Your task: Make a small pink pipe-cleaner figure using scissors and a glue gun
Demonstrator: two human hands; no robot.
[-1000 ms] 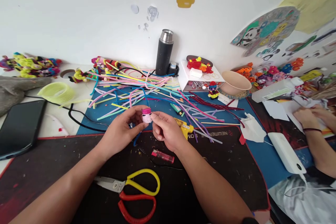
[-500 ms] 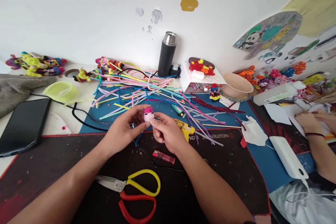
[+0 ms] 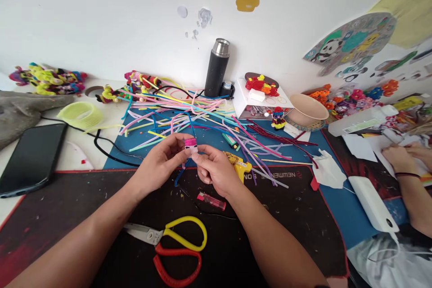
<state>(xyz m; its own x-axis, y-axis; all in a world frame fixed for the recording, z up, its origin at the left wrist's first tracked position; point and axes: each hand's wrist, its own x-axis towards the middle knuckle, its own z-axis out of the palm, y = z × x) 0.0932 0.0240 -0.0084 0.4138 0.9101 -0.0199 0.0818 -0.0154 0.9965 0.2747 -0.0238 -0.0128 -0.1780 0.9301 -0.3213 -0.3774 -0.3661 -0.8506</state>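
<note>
Between my two hands is a small pipe-cleaner doll head point(image 3: 191, 144), deep pink on top and pale pink with dark marks below. My left hand point(image 3: 166, 158) has its fingers closed round its left side. From the right, the thumb and fingers of my right hand point(image 3: 213, 165) pinch its lower edge. A blue pipe cleaner point(image 3: 191, 125) rises behind the head. Nearer to me, a pink lighter point(image 3: 211, 200) and scissors point(image 3: 180, 234) with one yellow and one red handle lie on the dark mat point(image 3: 270, 238).
Loose pipe cleaners point(image 3: 175, 110) spread across the blue mat behind my hands. A yellow glue gun point(image 3: 241, 167) lies right of them. A black thermos point(image 3: 217, 68) and white box point(image 3: 241, 99) stand by the wall. Another person's hand point(image 3: 400, 160) is at far right; a phone point(image 3: 33, 159) lies left.
The doll head has tilted slightly in my fingers, and less of its pale lower part shows. The whole view has shifted a little.
</note>
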